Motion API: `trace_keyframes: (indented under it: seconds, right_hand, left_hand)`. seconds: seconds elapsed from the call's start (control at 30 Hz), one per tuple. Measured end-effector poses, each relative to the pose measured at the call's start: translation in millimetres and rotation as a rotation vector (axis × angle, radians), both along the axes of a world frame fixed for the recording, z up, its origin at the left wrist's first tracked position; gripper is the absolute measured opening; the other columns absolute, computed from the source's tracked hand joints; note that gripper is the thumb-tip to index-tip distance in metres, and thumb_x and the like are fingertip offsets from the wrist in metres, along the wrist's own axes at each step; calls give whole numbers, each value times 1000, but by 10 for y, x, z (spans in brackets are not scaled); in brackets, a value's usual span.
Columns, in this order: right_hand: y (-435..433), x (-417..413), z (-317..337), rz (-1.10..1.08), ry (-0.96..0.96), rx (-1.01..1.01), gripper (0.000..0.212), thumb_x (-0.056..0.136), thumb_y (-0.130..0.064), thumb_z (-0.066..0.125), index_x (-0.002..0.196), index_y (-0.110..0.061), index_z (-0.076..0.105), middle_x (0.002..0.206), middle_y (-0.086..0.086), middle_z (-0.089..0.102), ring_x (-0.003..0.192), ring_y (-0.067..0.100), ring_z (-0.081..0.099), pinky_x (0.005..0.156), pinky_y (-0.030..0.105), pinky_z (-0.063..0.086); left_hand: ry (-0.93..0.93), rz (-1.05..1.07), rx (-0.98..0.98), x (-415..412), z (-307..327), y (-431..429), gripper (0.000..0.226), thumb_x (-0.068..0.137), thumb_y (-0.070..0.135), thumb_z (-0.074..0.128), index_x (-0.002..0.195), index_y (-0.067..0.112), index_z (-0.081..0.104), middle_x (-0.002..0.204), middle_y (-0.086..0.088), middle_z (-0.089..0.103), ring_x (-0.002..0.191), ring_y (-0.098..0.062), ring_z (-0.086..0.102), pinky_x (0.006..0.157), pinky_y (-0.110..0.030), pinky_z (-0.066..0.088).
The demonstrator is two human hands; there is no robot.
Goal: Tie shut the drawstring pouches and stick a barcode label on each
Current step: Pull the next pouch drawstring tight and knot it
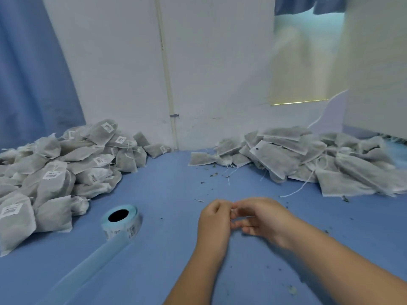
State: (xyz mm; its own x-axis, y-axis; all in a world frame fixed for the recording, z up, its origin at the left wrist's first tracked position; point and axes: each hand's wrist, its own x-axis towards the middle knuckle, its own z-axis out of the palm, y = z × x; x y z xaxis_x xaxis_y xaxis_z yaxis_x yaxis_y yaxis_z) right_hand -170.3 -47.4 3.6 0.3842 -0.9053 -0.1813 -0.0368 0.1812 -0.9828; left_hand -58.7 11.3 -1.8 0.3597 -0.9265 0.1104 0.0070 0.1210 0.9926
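Centrally: left hand (214, 219) and right hand (264, 219), fingertips meeting low over the worktop (167, 188). Left hand: fingers curled in, pinching a white bit (233, 211). Right hand: thumb and forefinger pinching the same bit, other fingers reaching toward the left hand. The bit is blurred and too small to identify.

Roll (122, 221): left of the left hand, near it but apart. It rests on the worktop, dark core hole tilted up, barcode labels showing on its outer turn. A pale blue strip (88, 263) runs from it toward the person, down and left.

Labelled pile (55, 172): well left of the left hand and beyond it. Grey pouches heaped loosely, many showing a white barcode label, necks gathered. The heap reaches back to the wall (209, 62).

Plain pile (308, 159): beyond the right hand and to its right, well apart. Grey pouches lying flatter and overlapping, no labels visible on them, white strings (295, 191) trailing loose onto the worktop toward the hands.

Flecks (214, 174): dark crumbs scattered beyond the hands, below the plain pile, and right of the right forearm.

Curtain (28, 73): blue, behind the labelled pile, far left.

Pipe (167, 80): pale, upright on the wall, beyond the left hand.
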Motion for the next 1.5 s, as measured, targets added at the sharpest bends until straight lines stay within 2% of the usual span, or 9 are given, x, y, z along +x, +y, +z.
trace_keyframes:
  seconds: [0.13, 0.37, 0.5, 0.57, 0.77, 0.9, 1.03, 1.33, 1.5]
  right_hand:
    - [-337, -280, 119, -226, 146, -154, 7, 89, -9, 56, 93, -11, 61, 89, 10, 63, 63, 23, 64, 51, 24, 46]
    - [-1163, -326, 438, -536, 256, -367, 51, 79, -13, 64, 129, -12, 49, 99, 4, 58, 70, 23, 58, 59, 30, 47]
    - [-1488, -392, 444, -585, 698, -612, 54, 72, -24, 71, 121, -11, 53, 124, 13, 53, 94, 29, 56, 70, 33, 47]
    - [-1563, -421, 352, -552, 813, -610, 37, 77, -19, 67, 109, -6, 53, 120, 18, 55, 94, 32, 55, 65, 32, 42]
    - [-1543, -506, 114, -620, 975, -422, 41, 72, -3, 66, 110, -3, 53, 118, 19, 53, 88, 36, 60, 59, 32, 44]
    - [-1335, -503, 58, -608, 851, -500, 24, 71, -9, 64, 93, -7, 56, 98, 14, 60, 78, 34, 60, 60, 35, 51]
    - [-890, -345, 66, -539, 655, -553, 15, 62, -14, 69, 66, -19, 55, 71, 2, 63, 63, 21, 57, 50, 28, 40]
    - [34, -37, 60, -307, 514, -580, 37, 61, -44, 73, 84, -24, 52, 84, -9, 63, 74, 9, 60, 59, 31, 47]
    - [339, 91, -54, -187, 636, -751, 28, 68, -43, 47, 78, -18, 51, 76, -2, 58, 64, 16, 53, 58, 35, 50]
  left_hand:
    - [-61, 39, 33, -38, -136, -98, 23, 88, 11, 53, 69, 15, 66, 55, 4, 55, 45, -11, 46, 44, -17, 37]
    - [-129, -13, 59, -35, -208, -107, 26, 88, 15, 52, 68, 22, 66, 55, 8, 58, 48, -10, 46, 45, -15, 37]
    - [-151, -18, 71, -29, -211, -127, 29, 87, 15, 53, 64, 25, 65, 59, 7, 60, 51, -9, 48, 49, -15, 39]
    - [-149, -23, 79, -32, -204, -129, 30, 88, 15, 53, 63, 27, 65, 59, 8, 60, 52, -8, 49, 50, -14, 40]
    - [-160, -47, 83, -32, -206, -128, 30, 87, 15, 52, 63, 27, 64, 56, 10, 57, 50, -6, 47, 48, -13, 39]
    - [-199, -25, 47, -54, -214, -116, 21, 88, 15, 53, 73, 25, 64, 61, 8, 54, 50, -3, 45, 48, -11, 37]
    - [-227, 60, -42, -86, -189, -91, 17, 89, 14, 57, 91, 31, 61, 86, 8, 59, 61, 6, 53, 58, -7, 40]
    - [-280, 149, -187, -37, -47, -21, 58, 83, 43, 66, 135, 30, 44, 121, 25, 46, 113, 5, 49, 92, -20, 41]
    - [-233, 81, -196, -36, -22, 42, 58, 65, 59, 62, 113, 27, 60, 111, 2, 66, 103, -11, 64, 93, -41, 51]
